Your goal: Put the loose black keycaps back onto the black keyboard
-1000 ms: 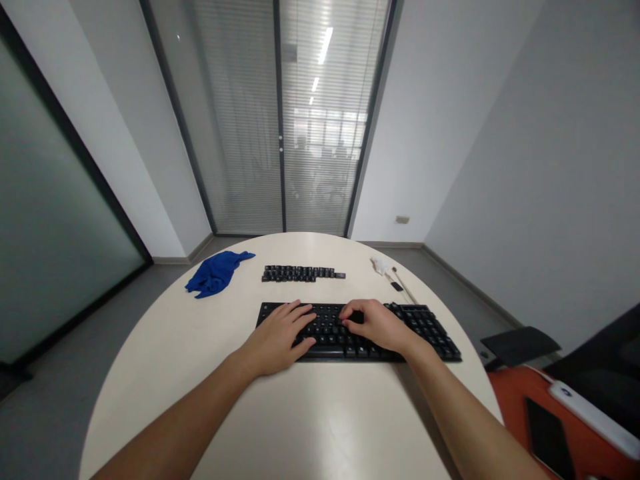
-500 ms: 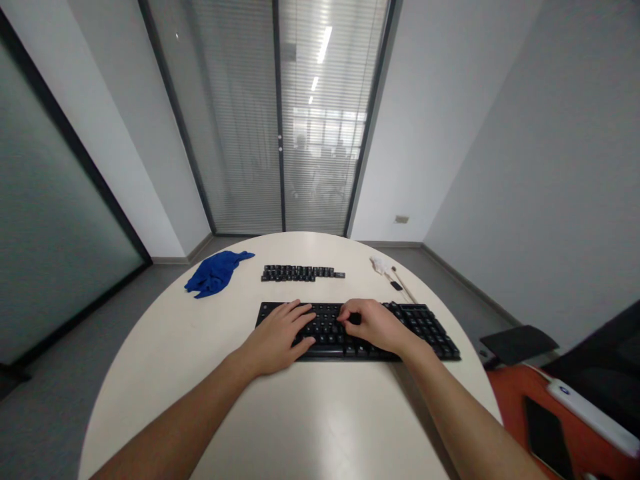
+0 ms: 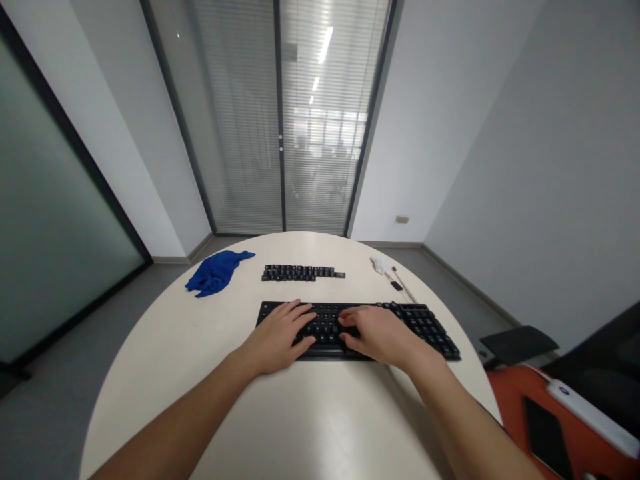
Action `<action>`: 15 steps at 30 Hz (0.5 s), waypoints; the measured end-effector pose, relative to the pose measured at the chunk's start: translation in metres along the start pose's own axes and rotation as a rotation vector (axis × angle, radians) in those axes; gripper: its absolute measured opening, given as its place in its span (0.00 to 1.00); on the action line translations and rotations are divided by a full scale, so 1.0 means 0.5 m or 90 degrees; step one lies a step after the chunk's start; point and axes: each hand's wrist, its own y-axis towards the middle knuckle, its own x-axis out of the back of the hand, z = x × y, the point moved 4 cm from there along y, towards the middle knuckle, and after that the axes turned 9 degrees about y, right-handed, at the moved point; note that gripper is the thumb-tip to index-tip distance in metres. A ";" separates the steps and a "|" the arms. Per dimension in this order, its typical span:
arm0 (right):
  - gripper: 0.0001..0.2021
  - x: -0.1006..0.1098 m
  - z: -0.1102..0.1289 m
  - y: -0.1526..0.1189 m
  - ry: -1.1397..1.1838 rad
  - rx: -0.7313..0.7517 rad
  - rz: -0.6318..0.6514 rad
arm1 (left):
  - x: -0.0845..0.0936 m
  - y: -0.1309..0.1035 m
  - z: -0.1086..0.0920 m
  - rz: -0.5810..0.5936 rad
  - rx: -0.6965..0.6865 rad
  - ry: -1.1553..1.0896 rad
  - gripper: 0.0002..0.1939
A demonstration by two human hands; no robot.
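A black keyboard (image 3: 434, 332) lies in front of me, partly covered by both hands. Much of its upper left and middle part shows small light dots where keycaps are off, while the number pad on the right bears its caps. My left hand (image 3: 277, 337) rests flat over the keyboard's left end, fingers spread, holding nothing visible. Over the middle, my right hand (image 3: 377, 333) is bent, thumb and fingertips apart above the keys. No object shows between them. Behind the keyboard, loose black keycaps (image 3: 289, 273) stand in tidy rows.
On the round white table (image 3: 200, 373), a crumpled blue cloth (image 3: 215, 273) lies at the back left. At the back right are a white tuft (image 3: 380, 265), a thin stick (image 3: 404, 285) and a small black piece (image 3: 396, 285). An orange chair (image 3: 515, 393) holds a phone (image 3: 547, 433) and a white power strip (image 3: 593, 417).
My right hand has spread from a pinch, its thumb shifting down towards the keyboard's near edge, and the wrist has moved slightly right. My left hand stays in place.
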 end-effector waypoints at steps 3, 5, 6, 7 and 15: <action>0.12 -0.004 0.020 -0.002 -0.044 -0.043 -0.006 | 0.002 0.001 -0.002 0.005 0.002 0.006 0.26; 0.12 -0.008 0.032 -0.001 -0.077 -0.064 0.011 | 0.003 0.001 -0.003 0.005 0.000 0.008 0.27; 0.12 -0.009 0.038 0.000 -0.094 -0.070 0.021 | 0.004 0.001 -0.003 0.003 -0.001 0.008 0.27; 0.12 -0.011 0.044 0.001 -0.108 -0.074 0.031 | 0.004 0.001 -0.003 0.003 -0.001 0.007 0.27; 0.12 -0.012 0.056 0.013 -0.164 -0.093 0.037 | -0.003 -0.001 0.003 -0.010 -0.006 -0.003 0.26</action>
